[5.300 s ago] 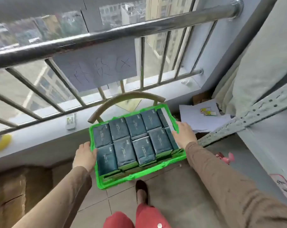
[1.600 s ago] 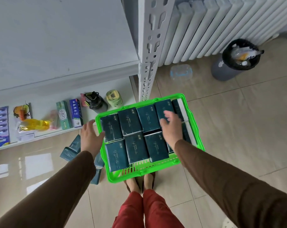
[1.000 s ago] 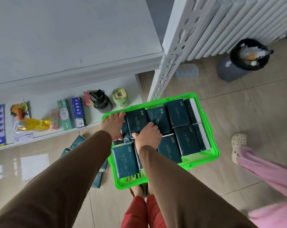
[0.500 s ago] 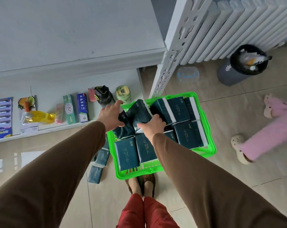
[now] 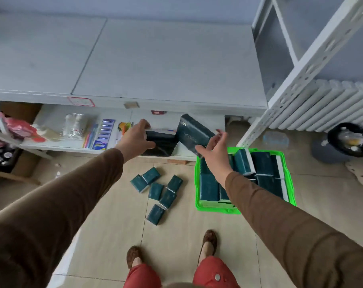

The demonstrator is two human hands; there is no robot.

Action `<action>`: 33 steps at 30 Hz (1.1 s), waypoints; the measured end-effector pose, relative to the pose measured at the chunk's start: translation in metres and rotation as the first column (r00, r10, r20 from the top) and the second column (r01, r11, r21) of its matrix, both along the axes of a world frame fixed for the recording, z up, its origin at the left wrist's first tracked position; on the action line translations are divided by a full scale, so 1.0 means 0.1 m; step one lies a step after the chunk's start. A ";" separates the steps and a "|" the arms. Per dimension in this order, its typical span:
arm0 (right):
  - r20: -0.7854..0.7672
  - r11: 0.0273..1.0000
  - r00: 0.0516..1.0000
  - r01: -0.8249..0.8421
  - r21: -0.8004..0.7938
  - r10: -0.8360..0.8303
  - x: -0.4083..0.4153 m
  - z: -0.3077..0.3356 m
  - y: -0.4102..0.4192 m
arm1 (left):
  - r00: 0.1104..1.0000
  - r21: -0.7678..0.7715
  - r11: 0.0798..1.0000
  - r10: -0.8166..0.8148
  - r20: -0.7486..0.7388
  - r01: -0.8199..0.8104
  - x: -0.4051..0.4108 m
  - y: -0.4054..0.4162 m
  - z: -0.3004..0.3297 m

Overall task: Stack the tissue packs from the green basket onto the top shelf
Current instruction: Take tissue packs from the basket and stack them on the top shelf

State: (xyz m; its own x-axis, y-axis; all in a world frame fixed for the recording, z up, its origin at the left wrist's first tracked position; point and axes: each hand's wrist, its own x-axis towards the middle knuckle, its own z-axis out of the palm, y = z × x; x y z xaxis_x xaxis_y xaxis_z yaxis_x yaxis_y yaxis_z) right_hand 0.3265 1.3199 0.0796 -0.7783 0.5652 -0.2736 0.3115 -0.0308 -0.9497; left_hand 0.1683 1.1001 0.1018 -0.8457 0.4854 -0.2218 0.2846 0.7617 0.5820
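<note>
Both our hands have lifted clear of the green basket (image 5: pixel 244 209), each carrying a tissue pack to just below the top shelf (image 5: pixel 166 65). That basket sits on the floor below the shelf's right end. Our left hand (image 5: pixel 135 140) grips a dark pack (image 5: pixel 161 142); our right hand (image 5: pixel 213 151), fingers spread, clasps a tilted pack (image 5: pixel 192 134).

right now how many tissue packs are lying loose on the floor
6, in a cluster on the tiles left of the green basket. None look hidden.
</note>
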 end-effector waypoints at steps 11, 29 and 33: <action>-0.154 0.990 0.979 -0.121 0.076 0.132 -1.62 0.97 -2.26 | 0.970 0.092 0.985 0.161 -0.180 -0.146 -1.16 -2.98 1.00; -0.166 0.979 0.970 -0.154 0.135 0.176 -5.67 0.99 -3.59 | 0.903 0.034 0.971 0.232 -0.362 -0.236 -5.11 -4.49 1.05; -0.172 0.969 0.963 -0.175 0.177 0.206 -6.03 1.02 -3.68 | 0.853 -0.029 0.966 0.211 -0.477 -0.256 -5.46 -4.67 1.09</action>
